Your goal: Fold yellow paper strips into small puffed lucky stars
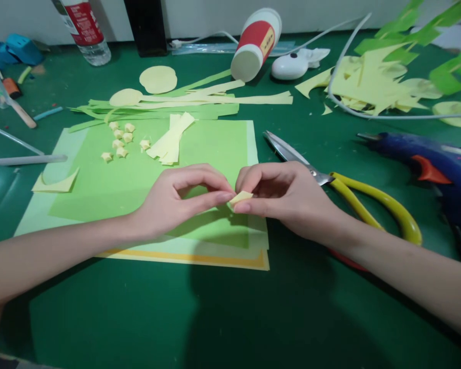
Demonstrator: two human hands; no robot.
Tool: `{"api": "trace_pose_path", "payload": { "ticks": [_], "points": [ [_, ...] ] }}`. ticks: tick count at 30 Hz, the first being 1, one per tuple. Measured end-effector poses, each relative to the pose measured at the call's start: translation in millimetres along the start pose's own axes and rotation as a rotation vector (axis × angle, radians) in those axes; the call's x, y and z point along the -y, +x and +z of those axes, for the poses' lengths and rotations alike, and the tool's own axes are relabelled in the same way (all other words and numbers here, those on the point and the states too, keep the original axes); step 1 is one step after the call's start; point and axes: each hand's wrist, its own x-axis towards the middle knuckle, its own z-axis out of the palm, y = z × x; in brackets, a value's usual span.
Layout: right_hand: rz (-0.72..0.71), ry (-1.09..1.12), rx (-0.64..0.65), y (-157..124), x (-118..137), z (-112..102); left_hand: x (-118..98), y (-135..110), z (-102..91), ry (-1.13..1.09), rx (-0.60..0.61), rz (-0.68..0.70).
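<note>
Between my two hands is a small folded pale yellow paper strip (241, 197). My left hand (188, 197) pinches its left end between thumb and forefinger. My right hand (284, 192) grips the right part, thumb underneath and fingers curled behind. Both hands are over the right side of the light green paper sheets (119, 200). Beyond them on the sheets lie several small folded paper stars (118, 134) and a crossed bundle of pale yellow paper strips (172, 139). The fingers hide part of the folded strip.
Scissors with yellow handles (330, 178) lie beside my right forearm, near a blue glue gun (422, 159). Green and yellow strips (200, 97), a tipped paper cup (255, 43), a bottle (86, 33) and paper scraps (376, 82) are farther back. A white cable (338, 72) curves at right.
</note>
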Motion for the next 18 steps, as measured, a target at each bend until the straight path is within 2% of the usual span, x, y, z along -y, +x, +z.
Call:
{"api": "trace_pose_path", "payload": {
  "ticks": [7, 12, 18],
  "points": [
    [0.039, 0.044, -0.089, 2.0, -1.1, 0.6, -1.3, -0.5, 1.0, 0.003, -0.052, 0.005],
    [0.128, 0.123, -0.012, 3.3, -2.1, -1.4, -0.9, 0.1, 2.8, 0.022, -0.099, -0.04],
    [0.068, 0.16, 0.051, 2.5, -0.8, -2.6, 0.6, 0.4, 2.8, -0.006, -0.128, -0.086]
  ]
}}
